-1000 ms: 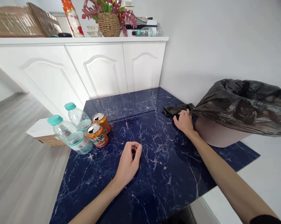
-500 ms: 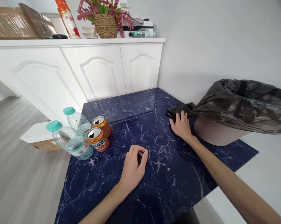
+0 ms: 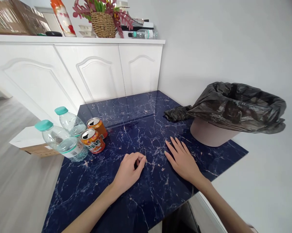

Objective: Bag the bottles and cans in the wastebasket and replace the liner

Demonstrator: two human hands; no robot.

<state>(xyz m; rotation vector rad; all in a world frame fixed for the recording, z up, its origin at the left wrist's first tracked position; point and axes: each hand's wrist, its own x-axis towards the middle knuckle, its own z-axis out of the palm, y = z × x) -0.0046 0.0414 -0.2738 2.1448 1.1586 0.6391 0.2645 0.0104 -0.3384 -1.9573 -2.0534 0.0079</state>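
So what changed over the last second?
Right hand came off the crumpled black plastic by the bin and drew back toward the person; it's now spread low over the blue tabletop, holding nothing. Camera view shifted a bit. Same as before: left hand loosely curled, two bottles, two cans, bin.

Single head-worn view — forward and down, close above the hands [image 3: 127,171] and tabletop [image 3: 136,136] — toward white cabinets [image 3: 97,79].

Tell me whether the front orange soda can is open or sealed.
Open: the front orange soda can has a dark drinking hole in its silver top.
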